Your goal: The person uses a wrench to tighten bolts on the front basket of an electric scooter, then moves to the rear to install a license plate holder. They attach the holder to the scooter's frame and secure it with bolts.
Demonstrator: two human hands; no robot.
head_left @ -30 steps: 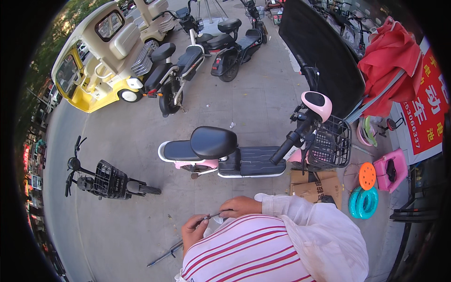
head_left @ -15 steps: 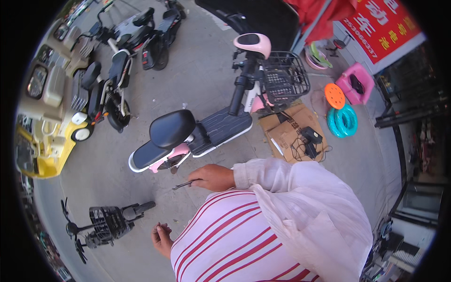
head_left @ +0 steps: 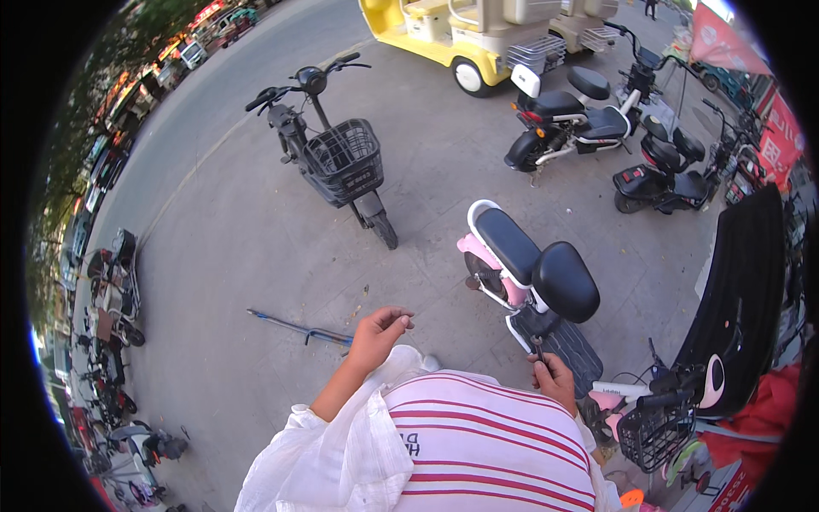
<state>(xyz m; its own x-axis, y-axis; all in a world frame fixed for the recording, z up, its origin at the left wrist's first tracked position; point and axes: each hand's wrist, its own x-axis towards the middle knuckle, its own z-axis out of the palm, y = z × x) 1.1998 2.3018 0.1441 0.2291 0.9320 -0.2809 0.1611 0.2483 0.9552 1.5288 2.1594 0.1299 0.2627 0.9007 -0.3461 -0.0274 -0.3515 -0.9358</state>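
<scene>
My left hand (head_left: pixel 382 334) is raised left of the pink scooter, fingers curled and pinched; anything inside them is hidden or too small to name. My right hand (head_left: pixel 550 374) is closed on a slim dark metal tool (head_left: pixel 537 348), like a wrench, beside the footboard (head_left: pixel 570 354) of the pink scooter. That scooter's black seat (head_left: pixel 566 282) and rear cushion (head_left: pixel 505 243) are just beyond it. On the pavement left of my left hand lies a long blue and grey metal rod (head_left: pixel 290 324) with a forked part.
A black scooter with a basket (head_left: pixel 345 162) stands ahead. A yellow cart (head_left: pixel 444 34) and black-and-white scooters (head_left: pixel 580 124) are farther off. At the right are a black panel (head_left: pixel 725 273) and red cloth (head_left: pixel 763 401); parked two-wheelers (head_left: pixel 115 299) line the left.
My view has swung left toward the black scooter and road. My hands, together on the tool earlier, have separated; the tool is in my right hand and my left has risen.
</scene>
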